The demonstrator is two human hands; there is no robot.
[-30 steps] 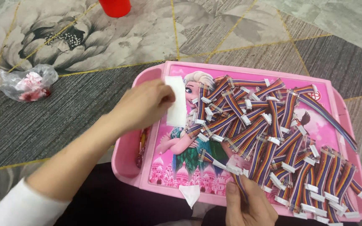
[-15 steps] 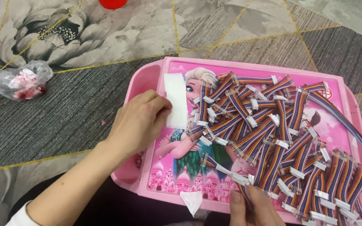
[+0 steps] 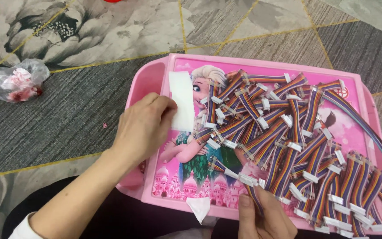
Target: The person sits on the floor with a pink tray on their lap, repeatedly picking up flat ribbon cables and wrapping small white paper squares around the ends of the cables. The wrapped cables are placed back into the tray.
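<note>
A pink plastic tray [image 3: 149,77] with a cartoon picture lies on my lap. It holds a heap of short rainbow ribbon cables [image 3: 297,146] with white connectors. My left hand [image 3: 144,126] rests on the tray's left side, its fingertips on a white paper strip [image 3: 182,106] lying flat there. At the tray's near edge my right hand [image 3: 264,217] pinches one ribbon cable [image 3: 233,172], whose white connector points left. The lower part of that hand is cut off by the frame.
A small white paper scrap [image 3: 198,208] hangs over the tray's near rim. A clear plastic bag [image 3: 16,82] with pink and white bits lies on the patterned carpet [image 3: 67,119] at the left. One long ribbon cable [image 3: 359,117] runs along the tray's right side.
The view has shifted, so the tray sits lower and more to the right. My left hand slid down along the white strip. My right hand still grips the same cable.
</note>
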